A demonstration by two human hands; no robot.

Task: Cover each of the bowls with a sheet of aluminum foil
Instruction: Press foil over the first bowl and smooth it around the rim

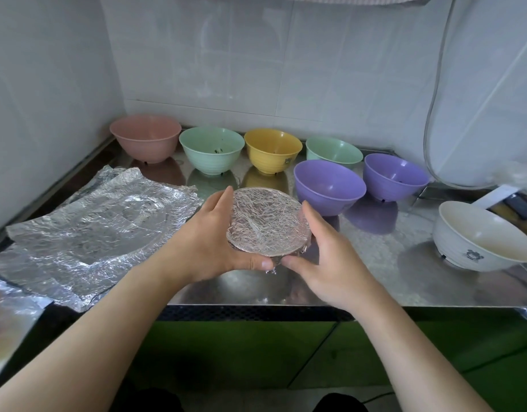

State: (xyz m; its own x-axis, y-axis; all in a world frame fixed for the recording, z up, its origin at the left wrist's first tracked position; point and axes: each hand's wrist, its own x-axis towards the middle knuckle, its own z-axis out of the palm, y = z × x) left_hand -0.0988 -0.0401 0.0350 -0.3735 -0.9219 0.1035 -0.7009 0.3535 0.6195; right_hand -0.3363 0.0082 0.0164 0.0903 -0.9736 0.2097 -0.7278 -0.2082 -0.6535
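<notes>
A bowl wrapped in crinkled foil is in the middle of the steel counter. My left hand cups its left side, thumb along the near rim. My right hand cups the right side, fingers curved round the foil edge. Behind stand open bowls: pink bowl, green bowl, yellow bowl, a second green bowl, two purple bowls, and a white bowl at the right. Loose foil sheets lie at the left.
Tiled walls close the back and left. A white mesh cover hangs at the right. A knife-like tool lies by the right edge. The counter's front edge runs just below my hands, above green cabinet doors.
</notes>
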